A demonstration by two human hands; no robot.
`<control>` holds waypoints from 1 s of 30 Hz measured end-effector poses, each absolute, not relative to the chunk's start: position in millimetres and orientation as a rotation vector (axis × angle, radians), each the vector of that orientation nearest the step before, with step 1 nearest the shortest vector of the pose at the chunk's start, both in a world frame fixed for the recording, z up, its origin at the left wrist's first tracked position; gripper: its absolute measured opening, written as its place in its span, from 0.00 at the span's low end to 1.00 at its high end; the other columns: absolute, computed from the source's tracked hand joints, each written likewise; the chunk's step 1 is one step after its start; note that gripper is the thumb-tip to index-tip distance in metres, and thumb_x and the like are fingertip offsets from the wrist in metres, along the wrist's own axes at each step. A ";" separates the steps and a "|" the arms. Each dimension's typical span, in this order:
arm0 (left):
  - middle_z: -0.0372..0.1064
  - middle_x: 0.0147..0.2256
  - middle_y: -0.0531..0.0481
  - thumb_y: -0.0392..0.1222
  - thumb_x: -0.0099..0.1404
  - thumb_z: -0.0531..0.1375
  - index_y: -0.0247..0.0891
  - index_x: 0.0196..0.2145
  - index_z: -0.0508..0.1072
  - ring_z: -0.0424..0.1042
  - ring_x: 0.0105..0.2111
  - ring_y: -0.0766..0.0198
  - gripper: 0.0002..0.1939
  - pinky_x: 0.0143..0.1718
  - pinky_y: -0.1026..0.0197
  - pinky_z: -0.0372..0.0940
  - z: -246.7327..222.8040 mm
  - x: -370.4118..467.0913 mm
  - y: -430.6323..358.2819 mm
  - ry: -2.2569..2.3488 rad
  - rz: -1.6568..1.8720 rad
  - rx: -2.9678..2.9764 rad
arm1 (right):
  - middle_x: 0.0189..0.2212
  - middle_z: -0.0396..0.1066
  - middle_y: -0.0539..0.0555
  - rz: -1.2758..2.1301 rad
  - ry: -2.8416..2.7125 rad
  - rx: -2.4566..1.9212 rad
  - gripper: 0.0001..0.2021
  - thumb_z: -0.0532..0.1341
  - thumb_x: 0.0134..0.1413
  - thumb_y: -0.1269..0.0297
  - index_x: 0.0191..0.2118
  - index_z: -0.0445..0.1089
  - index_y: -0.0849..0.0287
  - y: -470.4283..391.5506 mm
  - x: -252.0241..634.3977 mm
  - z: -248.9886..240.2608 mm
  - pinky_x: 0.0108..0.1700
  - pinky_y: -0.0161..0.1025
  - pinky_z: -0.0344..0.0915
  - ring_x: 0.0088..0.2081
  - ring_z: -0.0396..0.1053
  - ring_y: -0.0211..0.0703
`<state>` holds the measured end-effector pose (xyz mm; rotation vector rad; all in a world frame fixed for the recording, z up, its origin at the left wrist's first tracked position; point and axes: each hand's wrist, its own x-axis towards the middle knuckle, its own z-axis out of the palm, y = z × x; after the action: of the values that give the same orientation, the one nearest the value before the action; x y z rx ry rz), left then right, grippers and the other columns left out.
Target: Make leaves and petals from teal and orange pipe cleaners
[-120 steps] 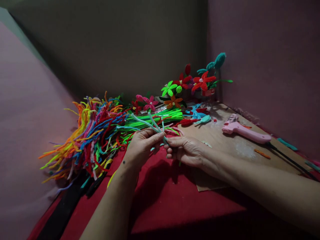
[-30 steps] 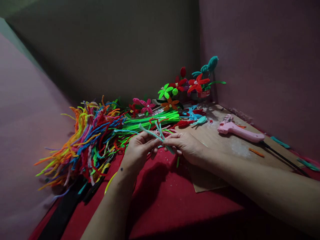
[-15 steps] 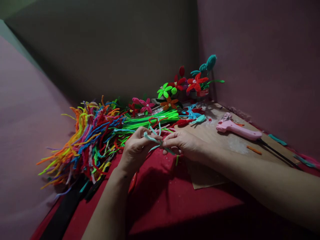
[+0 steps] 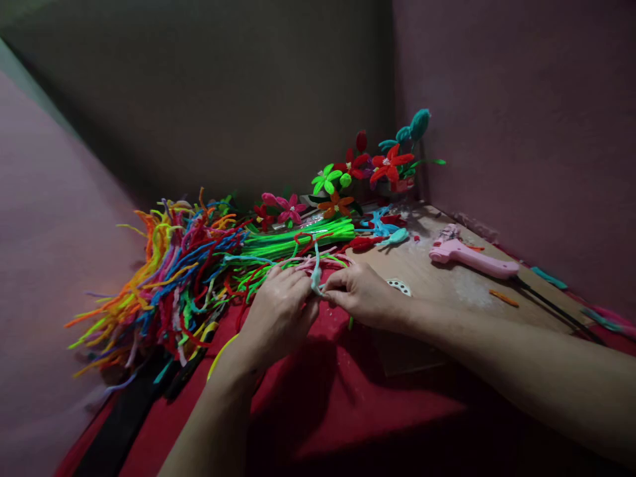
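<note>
Rolled over since the earlier frame: our left hand (image 4: 283, 311), its back now uppermost. Item held: pale teal fuzzy stems (image 4: 317, 271), bent, centre of frame, between our hands. Left grip: closed on them, fingertips partly hidden. Right hand (image 4: 365, 296): grip pinched on their lower end. Also listed by us: green stems (image 4: 318, 232), just beyond; mixed-colour stems (image 4: 171, 271), left of frame; orange flower (image 4: 338, 205), upper centre; pink glue gun (image 4: 474, 258), lying on brown board (image 4: 422, 265), right of frame.
</note>
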<state>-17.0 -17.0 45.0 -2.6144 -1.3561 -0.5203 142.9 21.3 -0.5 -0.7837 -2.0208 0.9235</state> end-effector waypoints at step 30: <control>0.66 0.33 0.49 0.35 0.58 0.60 0.38 0.31 0.74 0.66 0.35 0.65 0.03 0.37 0.63 0.60 40.3 -21.9 -11.0 -1.285 -1.279 -2.682 | 0.17 0.65 0.48 1.427 -1.554 -0.636 0.07 0.62 0.43 0.65 0.22 0.70 0.64 19.5 144.1 8.1 0.25 0.32 0.54 0.21 0.58 0.32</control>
<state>-21.9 -11.0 40.3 -2.6817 -1.2854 -1.2795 144.1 19.5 8.1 -0.6356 -1.5537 1.4266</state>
